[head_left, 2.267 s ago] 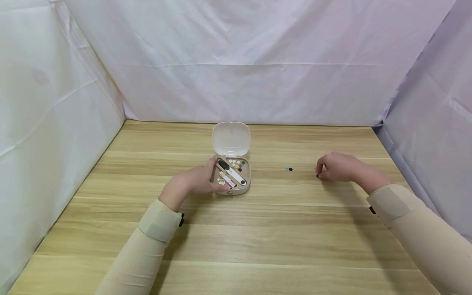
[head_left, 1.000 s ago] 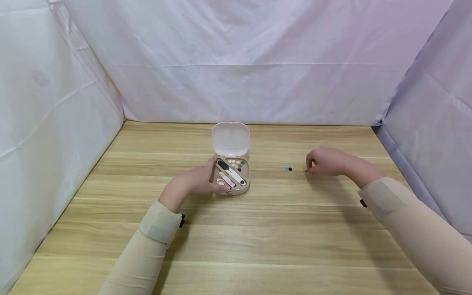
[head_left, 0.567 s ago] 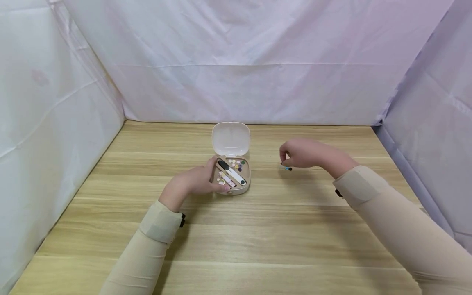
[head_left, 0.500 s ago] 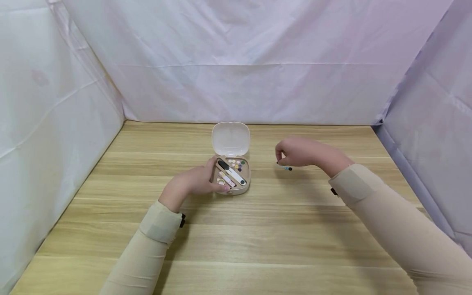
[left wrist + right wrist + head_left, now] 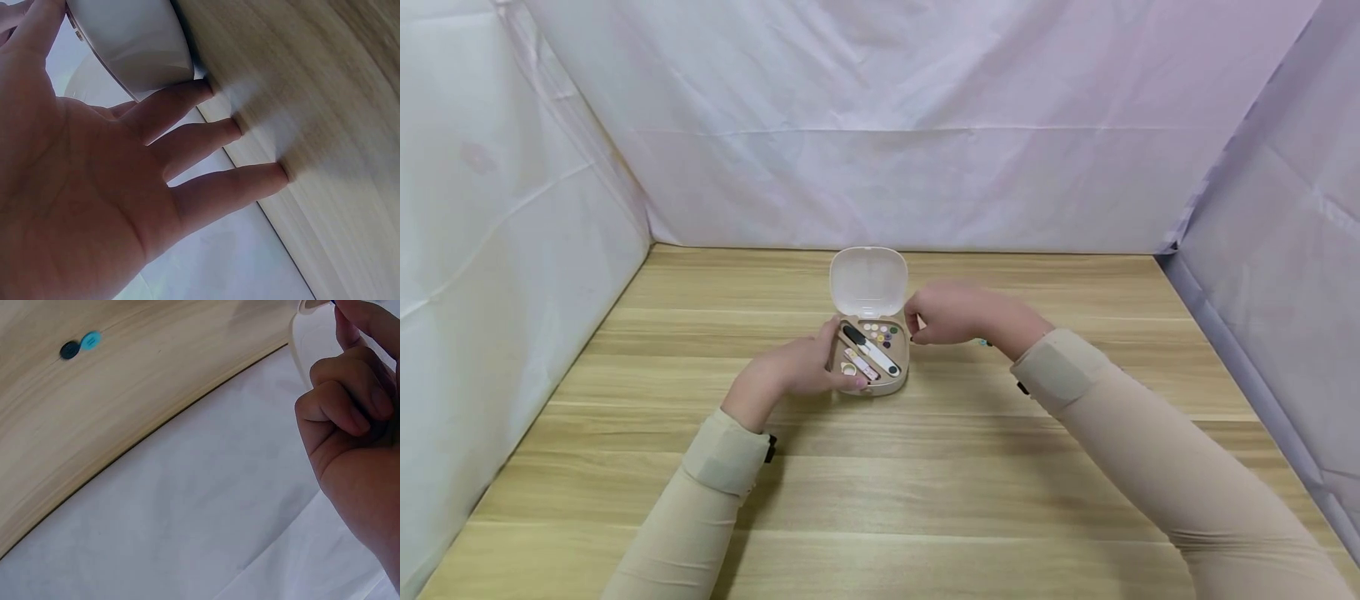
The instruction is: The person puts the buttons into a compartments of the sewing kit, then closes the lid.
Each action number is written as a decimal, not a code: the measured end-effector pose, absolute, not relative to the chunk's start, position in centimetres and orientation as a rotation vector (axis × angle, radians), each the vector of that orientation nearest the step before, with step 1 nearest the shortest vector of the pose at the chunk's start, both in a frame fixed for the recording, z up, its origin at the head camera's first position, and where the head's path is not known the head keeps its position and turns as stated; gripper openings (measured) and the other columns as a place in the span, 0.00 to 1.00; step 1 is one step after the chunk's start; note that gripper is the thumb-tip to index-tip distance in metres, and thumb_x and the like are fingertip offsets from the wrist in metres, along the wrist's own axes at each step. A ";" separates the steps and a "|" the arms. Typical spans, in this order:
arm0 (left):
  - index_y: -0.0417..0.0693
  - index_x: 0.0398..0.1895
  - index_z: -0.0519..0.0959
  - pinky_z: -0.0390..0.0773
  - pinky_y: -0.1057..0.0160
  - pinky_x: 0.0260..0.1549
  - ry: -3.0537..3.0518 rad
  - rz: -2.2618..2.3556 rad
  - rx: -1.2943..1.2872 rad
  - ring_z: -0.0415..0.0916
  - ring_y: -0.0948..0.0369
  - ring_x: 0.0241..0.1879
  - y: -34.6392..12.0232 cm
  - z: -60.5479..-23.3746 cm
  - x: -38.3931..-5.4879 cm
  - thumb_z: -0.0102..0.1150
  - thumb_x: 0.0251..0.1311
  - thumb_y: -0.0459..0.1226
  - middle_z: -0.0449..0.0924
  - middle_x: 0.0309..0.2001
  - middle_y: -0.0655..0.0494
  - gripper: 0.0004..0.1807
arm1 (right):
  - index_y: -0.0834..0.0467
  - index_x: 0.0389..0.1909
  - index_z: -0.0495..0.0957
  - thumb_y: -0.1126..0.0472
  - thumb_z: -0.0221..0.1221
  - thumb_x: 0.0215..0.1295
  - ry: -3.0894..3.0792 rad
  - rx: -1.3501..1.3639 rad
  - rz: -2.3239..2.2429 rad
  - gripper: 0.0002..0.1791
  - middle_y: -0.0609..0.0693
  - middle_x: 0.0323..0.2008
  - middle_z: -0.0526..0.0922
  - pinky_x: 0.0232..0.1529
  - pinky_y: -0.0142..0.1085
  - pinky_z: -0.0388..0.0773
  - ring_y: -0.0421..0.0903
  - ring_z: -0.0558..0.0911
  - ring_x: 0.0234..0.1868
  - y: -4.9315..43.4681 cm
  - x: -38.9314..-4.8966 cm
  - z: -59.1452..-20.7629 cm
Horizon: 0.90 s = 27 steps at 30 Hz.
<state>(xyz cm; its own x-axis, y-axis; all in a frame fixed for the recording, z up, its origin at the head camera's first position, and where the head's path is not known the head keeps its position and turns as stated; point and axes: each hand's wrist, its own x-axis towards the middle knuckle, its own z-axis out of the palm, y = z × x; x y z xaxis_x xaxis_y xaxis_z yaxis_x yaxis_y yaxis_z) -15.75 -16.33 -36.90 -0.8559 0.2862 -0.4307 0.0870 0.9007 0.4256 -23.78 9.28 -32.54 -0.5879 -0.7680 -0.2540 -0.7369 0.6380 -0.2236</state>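
Note:
A small cream sewing box (image 5: 891, 388) stands on the table with its clear lid (image 5: 869, 282) raised. My left hand (image 5: 801, 367) grips its left side, thumb at the front edge; in the left wrist view the other fingers (image 5: 231, 187) spread down to the table. Inside lie black-and-white thread snips (image 5: 871, 350), a pink-and-white strip (image 5: 862, 365), a ring-like piece (image 5: 848, 369) and several coloured buttons (image 5: 882, 338). At the box's right rim, my right hand (image 5: 951, 311) pinches a small dark button (image 5: 333, 302) between thumb and forefinger, its other fingers curled.
A turquoise button (image 5: 91, 340) and a black button (image 5: 70, 350) lie side by side on the wooden table (image 5: 880, 492), partly hidden behind the right wrist in the head view. White cloth (image 5: 880, 150) hangs behind the table and along both sides.
My right hand has carried the dark button leftward from the right of the table, past the two loose buttons, to the box's right side. The left hand has stayed on the box.

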 end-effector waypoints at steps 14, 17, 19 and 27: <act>0.40 0.87 0.34 0.68 0.40 0.77 2.575 0.528 0.298 0.67 0.39 0.78 -16.3 -37.0 -15.8 0.63 0.64 0.69 0.63 0.79 0.28 0.69 | 0.52 0.32 0.88 0.59 0.69 0.66 2.497 -1.232 -0.101 0.03 0.46 0.32 0.87 0.44 0.43 0.82 0.44 0.81 0.34 7.0 -23.5 -33.7; 0.40 0.87 0.34 0.67 0.40 0.78 2.574 0.523 0.294 0.65 0.39 0.79 -16.3 -36.9 -15.7 0.63 0.65 0.69 0.62 0.79 0.28 0.69 | 0.53 0.33 0.88 0.59 0.69 0.66 2.490 -1.216 -0.097 0.02 0.46 0.33 0.88 0.44 0.43 0.83 0.44 0.82 0.35 6.7 -23.5 -34.0; 0.40 0.87 0.34 0.67 0.40 0.78 2.571 0.522 0.291 0.65 0.39 0.79 -16.4 -36.9 -15.6 0.63 0.65 0.68 0.61 0.80 0.28 0.68 | 0.53 0.34 0.89 0.60 0.68 0.66 2.485 -1.206 -0.092 0.03 0.46 0.33 0.88 0.44 0.42 0.83 0.44 0.82 0.35 6.5 -23.5 -34.0; 0.39 0.87 0.34 0.66 0.40 0.79 2.570 0.529 0.295 0.64 0.39 0.80 -16.4 -36.9 -15.6 0.63 0.65 0.68 0.60 0.80 0.27 0.69 | 0.53 0.36 0.89 0.62 0.66 0.67 2.500 -1.185 -0.054 0.04 0.46 0.35 0.88 0.44 0.44 0.84 0.44 0.83 0.36 6.0 -23.2 -34.0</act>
